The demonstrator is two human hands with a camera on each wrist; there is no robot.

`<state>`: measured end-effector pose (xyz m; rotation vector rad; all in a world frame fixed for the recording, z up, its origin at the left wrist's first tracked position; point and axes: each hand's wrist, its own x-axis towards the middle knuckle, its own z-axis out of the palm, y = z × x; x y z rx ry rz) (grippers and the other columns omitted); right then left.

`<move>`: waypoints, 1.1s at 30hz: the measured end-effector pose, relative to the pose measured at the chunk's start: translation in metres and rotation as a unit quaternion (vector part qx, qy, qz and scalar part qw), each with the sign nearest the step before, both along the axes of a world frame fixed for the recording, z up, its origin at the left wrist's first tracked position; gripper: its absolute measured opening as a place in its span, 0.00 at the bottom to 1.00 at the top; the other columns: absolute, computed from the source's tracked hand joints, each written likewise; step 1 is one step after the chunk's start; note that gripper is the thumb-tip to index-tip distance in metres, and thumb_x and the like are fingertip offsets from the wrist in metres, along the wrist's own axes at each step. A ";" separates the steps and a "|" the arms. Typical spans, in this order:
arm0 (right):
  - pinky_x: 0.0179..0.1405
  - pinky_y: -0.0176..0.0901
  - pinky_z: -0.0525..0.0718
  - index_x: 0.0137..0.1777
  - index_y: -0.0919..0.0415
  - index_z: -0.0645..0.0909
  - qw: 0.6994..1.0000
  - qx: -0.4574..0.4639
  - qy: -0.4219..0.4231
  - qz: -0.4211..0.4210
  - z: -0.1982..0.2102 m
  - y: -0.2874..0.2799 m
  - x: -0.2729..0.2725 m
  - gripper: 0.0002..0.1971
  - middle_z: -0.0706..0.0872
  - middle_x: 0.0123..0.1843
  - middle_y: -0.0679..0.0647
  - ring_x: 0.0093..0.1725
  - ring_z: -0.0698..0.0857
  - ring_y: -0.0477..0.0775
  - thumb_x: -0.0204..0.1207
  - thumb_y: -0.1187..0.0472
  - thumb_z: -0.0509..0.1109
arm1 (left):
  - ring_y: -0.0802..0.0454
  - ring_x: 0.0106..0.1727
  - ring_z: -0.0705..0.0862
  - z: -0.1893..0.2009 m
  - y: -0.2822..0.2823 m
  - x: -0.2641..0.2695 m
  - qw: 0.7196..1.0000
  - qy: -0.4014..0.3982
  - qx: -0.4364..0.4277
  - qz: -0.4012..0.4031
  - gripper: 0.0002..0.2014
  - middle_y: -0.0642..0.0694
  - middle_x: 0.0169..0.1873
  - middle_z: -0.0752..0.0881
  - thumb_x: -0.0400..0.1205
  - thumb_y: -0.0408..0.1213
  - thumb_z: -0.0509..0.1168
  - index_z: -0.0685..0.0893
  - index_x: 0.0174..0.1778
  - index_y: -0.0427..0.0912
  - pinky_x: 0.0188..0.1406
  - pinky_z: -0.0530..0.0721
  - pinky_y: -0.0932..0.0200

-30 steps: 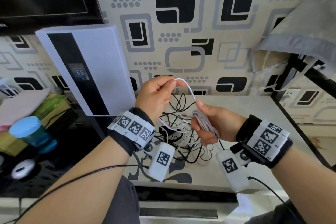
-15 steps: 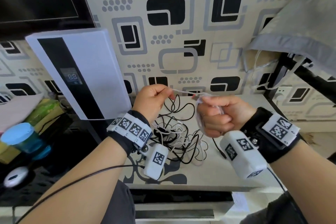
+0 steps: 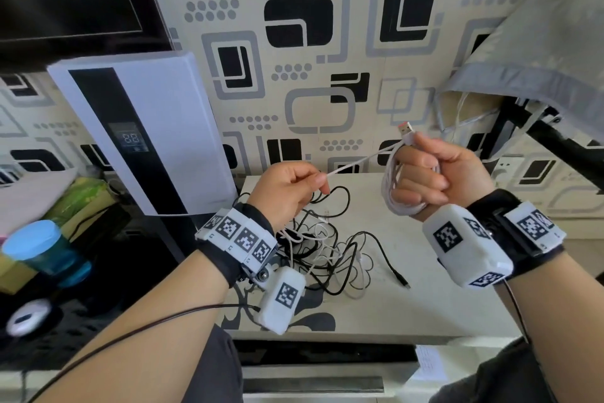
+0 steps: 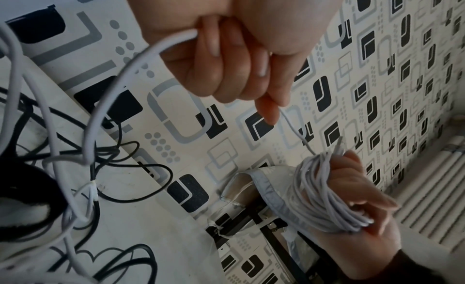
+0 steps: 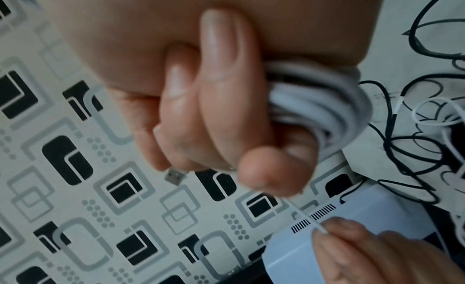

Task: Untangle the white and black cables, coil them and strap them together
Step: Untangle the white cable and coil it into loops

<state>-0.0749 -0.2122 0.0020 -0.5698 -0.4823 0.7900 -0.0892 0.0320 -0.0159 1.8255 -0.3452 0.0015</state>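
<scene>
A white cable (image 3: pixel 356 164) runs taut between both hands above the table (image 3: pixel 425 304). My left hand (image 3: pixel 322 182) pinches the strand (image 4: pixel 289 123) between thumb and forefinger, and the slack loops down from its fist (image 4: pixel 141 57) to the tangle. My right hand (image 3: pixel 425 173) is closed in a fist with several turns of the white coil (image 3: pixel 392 193) wound round it (image 5: pixel 314 101). The USB plug (image 3: pixel 406 129) sticks up past its fingers (image 5: pixel 174 177). The black cable (image 3: pixel 343 239) lies tangled with loose white cable on the table, its plug (image 3: pixel 402 281) free at the right.
A black hook-and-loop strap (image 4: pixel 25 198) lies in the tangle. A white appliance (image 3: pixel 140 131) leans on the wall at the left. A blue-lidded cup (image 3: pixel 42 249) and a mouse (image 3: pixel 26 317) sit lower left. Grey cloth (image 3: pixel 539 59) hangs on a black frame at the right.
My right hand has risen and turned, taking another turn of white cable round it; the USB plug now points up. My left hand has dropped slightly and keeps the strand taut.
</scene>
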 end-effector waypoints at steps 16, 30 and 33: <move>0.26 0.37 0.78 0.23 0.54 0.64 0.930 0.120 0.165 -0.306 0.000 -0.036 0.014 0.20 0.62 0.13 0.48 0.12 0.61 0.48 0.77 0.54 0.60 | 0.62 0.15 0.59 0.001 -0.001 -0.002 0.997 -0.005 0.078 -0.001 0.13 0.58 0.13 0.64 0.85 0.30 0.61 0.84 0.36 0.37 0.16 0.59 0.69; 0.47 0.46 0.80 0.30 0.60 0.69 0.883 0.106 0.217 -0.404 0.000 -0.013 0.019 0.30 0.63 0.24 0.50 0.21 0.62 0.51 0.81 0.36 0.51 | 0.70 0.25 0.77 0.001 -0.018 -0.026 0.936 -0.015 0.322 -0.141 0.13 0.70 0.20 0.79 0.85 0.37 0.62 0.88 0.58 0.56 0.35 0.73 0.66; 0.52 0.48 0.80 0.31 0.60 0.69 0.885 0.083 0.220 -0.401 0.000 -0.008 0.021 0.32 0.65 0.26 0.51 0.22 0.63 0.52 0.79 0.31 0.49 | 0.66 0.24 0.76 0.003 -0.020 -0.028 0.932 -0.014 0.324 -0.160 0.14 0.68 0.19 0.78 0.85 0.36 0.62 0.87 0.60 0.57 0.36 0.76 0.64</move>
